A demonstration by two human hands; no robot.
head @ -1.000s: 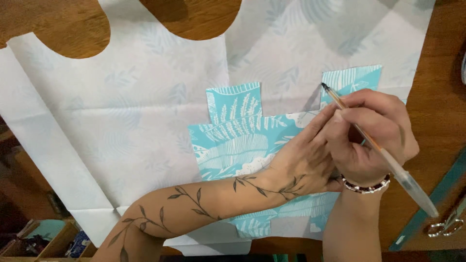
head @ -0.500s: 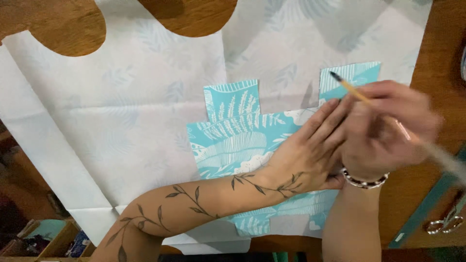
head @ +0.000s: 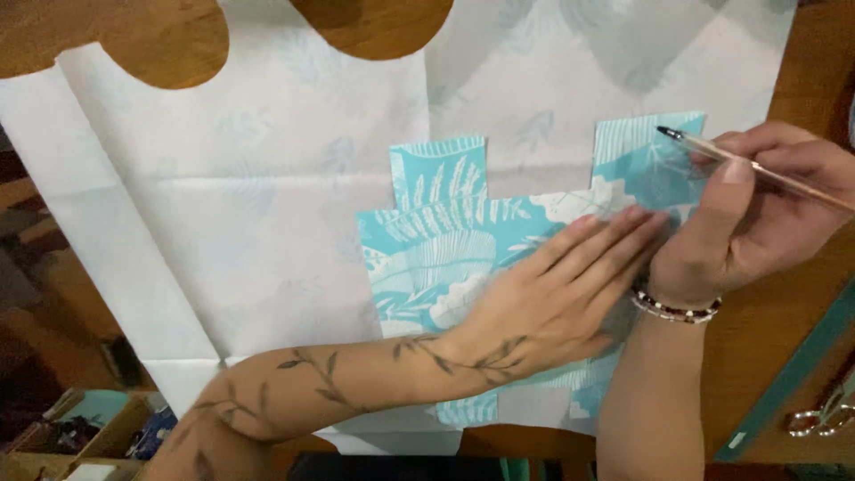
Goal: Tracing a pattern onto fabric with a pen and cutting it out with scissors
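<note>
A turquoise cut-out fabric piece (head: 436,249) with a white leaf print lies on a large pale fabric sheet (head: 249,205) spread over a wooden table. My left hand (head: 561,294) lies flat on the turquoise piece, fingers stretched toward its upper right tab (head: 637,156). My right hand (head: 766,214) grips a thin pen (head: 757,167); its dark tip hovers at the right edge of that tab. A beaded bracelet (head: 675,307) sits on my right wrist.
The wooden table (head: 793,330) shows at the right and through curved cut-outs at the top (head: 151,40). A teal ruler-like strip (head: 793,374) and scissors handles (head: 824,414) lie at the lower right. Open boxes with small items (head: 80,432) stand at the lower left.
My right hand has moved right along the tab with the pen, the tip now at the tab's right edge. My left hand has flattened and slid slightly right on the turquoise piece.
</note>
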